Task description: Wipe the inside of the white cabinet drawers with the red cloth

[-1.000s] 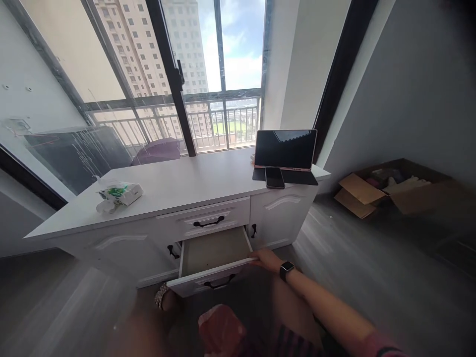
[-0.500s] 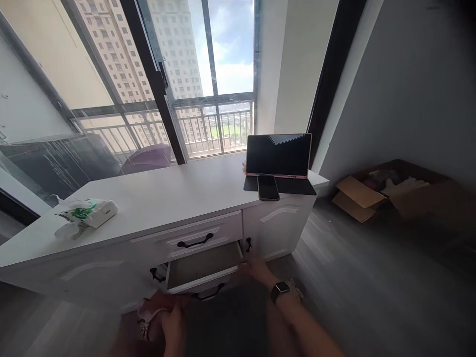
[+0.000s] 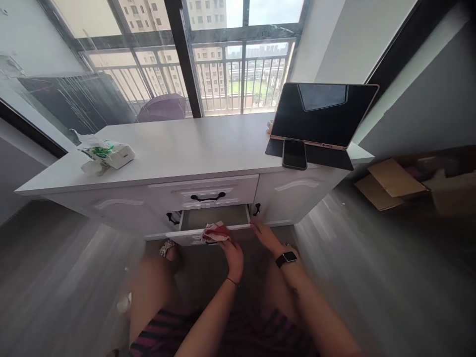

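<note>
A red and white cloth (image 3: 215, 232) is in my left hand (image 3: 232, 255), which is closed on it at the front edge of the pulled-out drawer (image 3: 189, 238). The cloth lies over the drawer's top rim and partly covers its black handle. My right hand (image 3: 265, 235), with a black watch on the wrist, rests its fingers at the drawer's right front corner. Its fingers look stretched out along the edge. The drawer belongs to a white cabinet (image 3: 186, 148) and its visible floor is bare. Above it, an upper drawer (image 3: 230, 191) with a black handle is closed.
On the cabinet top stand a tablet (image 3: 322, 116), a phone (image 3: 294, 154) and a tissue pack (image 3: 113, 154). An open cardboard box (image 3: 396, 178) sits on the floor at the right. My knees flank the drawer. A window is behind the cabinet.
My left hand has moved up and right with the cloth, from low left of the drawer to its front edge. My right hand stays at the right corner. The view has tilted down.
</note>
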### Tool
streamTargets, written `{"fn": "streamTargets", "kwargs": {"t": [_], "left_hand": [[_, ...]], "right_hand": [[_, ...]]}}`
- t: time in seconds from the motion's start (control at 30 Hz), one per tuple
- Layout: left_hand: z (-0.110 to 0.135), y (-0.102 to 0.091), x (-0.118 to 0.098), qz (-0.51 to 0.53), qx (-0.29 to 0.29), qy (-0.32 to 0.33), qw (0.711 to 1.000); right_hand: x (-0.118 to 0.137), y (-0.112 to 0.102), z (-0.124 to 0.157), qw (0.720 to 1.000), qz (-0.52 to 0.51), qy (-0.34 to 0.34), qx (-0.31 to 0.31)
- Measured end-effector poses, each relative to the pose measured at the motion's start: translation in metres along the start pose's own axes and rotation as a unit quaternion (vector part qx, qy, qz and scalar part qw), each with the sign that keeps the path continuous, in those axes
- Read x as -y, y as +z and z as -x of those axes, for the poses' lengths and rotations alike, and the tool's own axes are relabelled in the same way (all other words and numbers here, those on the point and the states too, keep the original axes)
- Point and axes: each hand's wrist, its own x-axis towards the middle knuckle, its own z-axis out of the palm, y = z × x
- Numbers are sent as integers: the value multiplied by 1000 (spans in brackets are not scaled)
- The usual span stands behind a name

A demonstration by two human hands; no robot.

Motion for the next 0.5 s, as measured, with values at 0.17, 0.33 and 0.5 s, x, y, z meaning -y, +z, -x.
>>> {"fn": "streamTargets", "kwargs": {"t": [0.17, 0.33, 0.5], "left_hand": [[27, 16, 9, 118, 63, -5, 991], [39, 23, 30, 189, 122, -15, 974], [26, 48, 17, 184, 8, -110, 977]], "right_hand": [[3, 1, 3, 1000, 9, 5, -5], [3, -1, 3, 1000, 4, 10, 2], [2, -3, 3, 1000, -2, 12, 6]]}}
